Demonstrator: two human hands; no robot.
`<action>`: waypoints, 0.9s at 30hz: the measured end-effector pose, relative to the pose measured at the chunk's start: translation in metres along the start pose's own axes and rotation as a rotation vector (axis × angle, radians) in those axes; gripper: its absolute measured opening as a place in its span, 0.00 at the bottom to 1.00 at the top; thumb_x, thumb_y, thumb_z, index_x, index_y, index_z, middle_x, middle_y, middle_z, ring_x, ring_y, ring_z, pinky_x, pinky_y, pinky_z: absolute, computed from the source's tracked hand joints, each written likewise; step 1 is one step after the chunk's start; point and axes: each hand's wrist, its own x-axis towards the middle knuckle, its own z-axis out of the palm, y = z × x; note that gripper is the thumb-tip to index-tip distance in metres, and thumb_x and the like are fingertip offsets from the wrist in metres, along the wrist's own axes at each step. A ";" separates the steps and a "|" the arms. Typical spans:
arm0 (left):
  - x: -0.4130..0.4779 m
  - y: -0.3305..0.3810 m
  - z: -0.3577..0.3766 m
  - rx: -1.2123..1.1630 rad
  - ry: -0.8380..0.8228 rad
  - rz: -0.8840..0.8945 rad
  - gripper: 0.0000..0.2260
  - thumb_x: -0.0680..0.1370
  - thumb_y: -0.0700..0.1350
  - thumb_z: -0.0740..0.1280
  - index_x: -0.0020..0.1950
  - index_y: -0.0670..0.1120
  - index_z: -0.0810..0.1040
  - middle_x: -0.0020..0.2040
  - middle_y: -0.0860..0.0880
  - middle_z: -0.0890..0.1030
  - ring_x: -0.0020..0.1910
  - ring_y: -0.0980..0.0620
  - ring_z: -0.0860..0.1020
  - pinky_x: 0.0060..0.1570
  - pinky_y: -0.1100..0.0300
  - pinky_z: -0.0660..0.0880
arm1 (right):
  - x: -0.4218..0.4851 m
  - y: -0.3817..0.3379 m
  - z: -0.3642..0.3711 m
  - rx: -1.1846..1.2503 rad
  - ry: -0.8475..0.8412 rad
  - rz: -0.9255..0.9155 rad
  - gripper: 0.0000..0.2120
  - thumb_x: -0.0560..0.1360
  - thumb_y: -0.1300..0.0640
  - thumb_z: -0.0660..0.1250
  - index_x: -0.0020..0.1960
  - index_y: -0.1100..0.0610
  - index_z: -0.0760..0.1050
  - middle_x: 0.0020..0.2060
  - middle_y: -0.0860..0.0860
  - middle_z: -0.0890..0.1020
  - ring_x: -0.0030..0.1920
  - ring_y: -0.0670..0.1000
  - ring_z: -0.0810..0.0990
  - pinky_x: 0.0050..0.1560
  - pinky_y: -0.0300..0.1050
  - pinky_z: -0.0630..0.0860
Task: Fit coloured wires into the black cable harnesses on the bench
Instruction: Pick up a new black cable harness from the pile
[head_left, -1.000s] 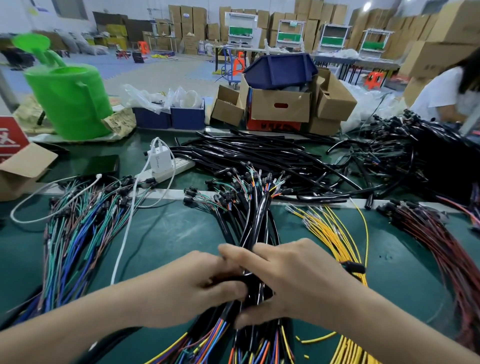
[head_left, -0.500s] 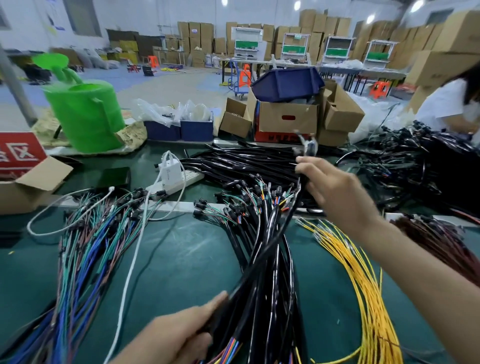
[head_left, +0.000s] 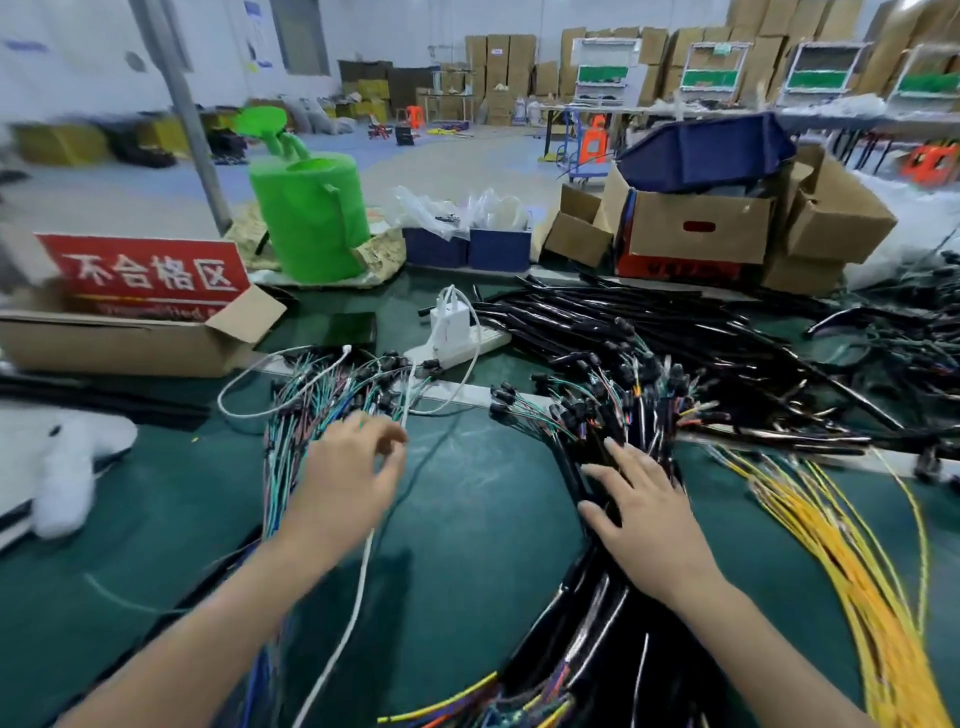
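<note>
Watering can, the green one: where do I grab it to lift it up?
Take the looped handle on the side of the watering can, reaching in from the near right. The can stands upright with its handle turned towards the camera. The spout sticks out up and to the far left, out of the way.
</note>
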 end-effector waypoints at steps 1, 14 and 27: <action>0.013 -0.014 0.001 0.148 -0.032 -0.106 0.09 0.77 0.45 0.67 0.56 0.45 0.76 0.50 0.47 0.76 0.51 0.45 0.75 0.52 0.52 0.70 | -0.001 0.002 0.001 0.008 -0.009 0.010 0.20 0.79 0.40 0.54 0.70 0.42 0.65 0.76 0.42 0.54 0.75 0.43 0.45 0.73 0.47 0.48; 0.099 -0.077 0.038 0.277 -0.180 -0.228 0.15 0.80 0.44 0.63 0.65 0.39 0.73 0.61 0.38 0.73 0.61 0.38 0.71 0.60 0.48 0.68 | -0.005 0.001 0.004 0.084 0.037 0.027 0.16 0.79 0.43 0.56 0.65 0.42 0.71 0.72 0.38 0.62 0.75 0.41 0.47 0.73 0.50 0.53; 0.121 -0.067 0.001 -0.344 0.346 -0.368 0.07 0.82 0.49 0.59 0.52 0.48 0.74 0.44 0.43 0.82 0.31 0.50 0.80 0.32 0.55 0.77 | -0.008 0.002 0.004 0.127 0.070 0.026 0.15 0.80 0.44 0.55 0.63 0.43 0.73 0.69 0.37 0.65 0.74 0.40 0.47 0.73 0.50 0.53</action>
